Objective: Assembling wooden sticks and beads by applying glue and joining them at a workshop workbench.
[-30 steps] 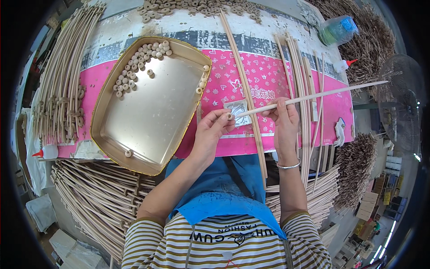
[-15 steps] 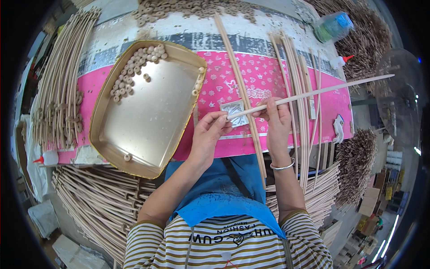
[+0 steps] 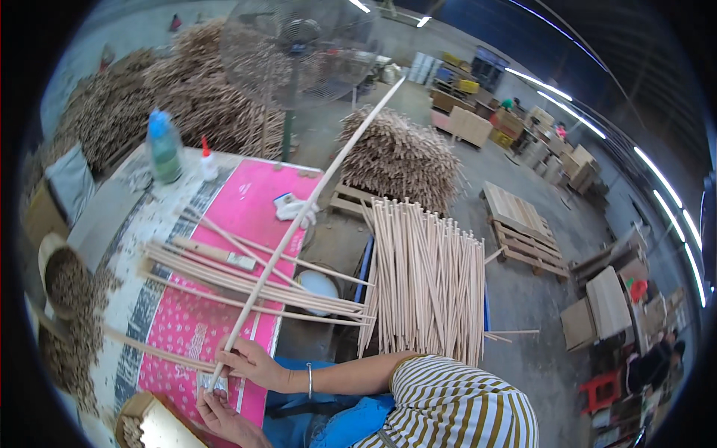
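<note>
A long, pale wooden stick (image 3: 282, 240) slants up and away from my hands, past the table's right edge. My right hand (image 3: 254, 367), with a silver bangle on the wrist, is closed round it near its lower end. At that end the fingers of my left hand (image 3: 226, 418) pinch the stick's tip. Just beneath them lies a small silvery square packet (image 3: 214, 382) on the pink cover (image 3: 175, 328). Two loose sticks (image 3: 160, 351) lie beside it, their near ends hidden by my hands.
More sticks (image 3: 246, 278) cross the table and overhang its edge. A tray (image 3: 134, 407), glue bottle (image 3: 208, 166), bagged green bottle (image 3: 164, 153) and white glove (image 3: 297, 212) sit around. Beyond are an upright stick bundle (image 3: 426, 280), a fan (image 3: 295, 48) and pallets (image 3: 530, 243).
My view has swung to the right, so the table now sits at the left and the workshop floor shows. Both hands still hold the stick near its end.
</note>
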A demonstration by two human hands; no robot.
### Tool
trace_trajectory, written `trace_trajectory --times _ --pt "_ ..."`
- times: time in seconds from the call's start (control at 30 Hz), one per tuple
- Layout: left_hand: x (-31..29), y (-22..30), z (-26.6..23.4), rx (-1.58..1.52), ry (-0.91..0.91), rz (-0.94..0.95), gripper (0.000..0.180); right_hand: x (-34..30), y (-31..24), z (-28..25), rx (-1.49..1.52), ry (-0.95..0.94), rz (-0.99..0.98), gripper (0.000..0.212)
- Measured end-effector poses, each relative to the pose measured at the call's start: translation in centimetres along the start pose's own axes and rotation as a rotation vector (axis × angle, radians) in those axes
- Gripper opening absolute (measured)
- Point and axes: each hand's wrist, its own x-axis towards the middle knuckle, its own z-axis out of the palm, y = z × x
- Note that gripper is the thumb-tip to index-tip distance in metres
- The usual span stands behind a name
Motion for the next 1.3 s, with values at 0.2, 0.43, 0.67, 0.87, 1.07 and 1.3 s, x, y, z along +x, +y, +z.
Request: trace_trajectory --times 0.2,0.43,0.67,0.87,1.07,1.3 --pt "-1.2 2.2 6.0 -0.127 -0.163 -0.129 0.039 -1.2 -1.1 -3.1 0.084 0.198 -0.060 0.024" --pt "-0.4 1.2 8.5 -0.176 -0.181 -0.134 0.039 -3.7 -3.2 -4.7 0.063 0.196 0.074 0.029" --pt "3.6 3.3 5.5 -0.056 -0.315 -0.036 0.035 -10.2 -15.1 -9.6 -1.141 0.048 -0.646 0.029" --pt "4.4 6.4 5.4 0.038 -0.347 -0.017 0.036 -15.9 -15.1 -20.0 -1.418 -0.022 -0.175 0.036" --pt "0.8 8.7 8.0 -0.054 -0.135 -0.046 0.033 -17.7 -14.4 -18.9 -1.331 0.026 -0.393 0.020" --pt "4.5 8.7 5.6 -0.081 -0.268 0.174 0.027 -17.6 -14.8 -16.2 -1.301 -0.078 -0.199 0.025"
